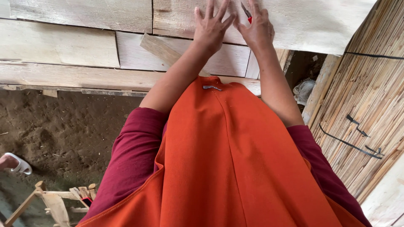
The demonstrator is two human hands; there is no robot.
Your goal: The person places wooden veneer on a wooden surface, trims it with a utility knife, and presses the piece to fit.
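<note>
Soft, even daylight, no glare, faint shadows, sharp focus, with wide-angle stretching toward the edges.

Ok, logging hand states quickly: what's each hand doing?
Left hand: open, fingers spread flat on the thin wood sheet.
Right hand: holds a red-handled tool.
</note>
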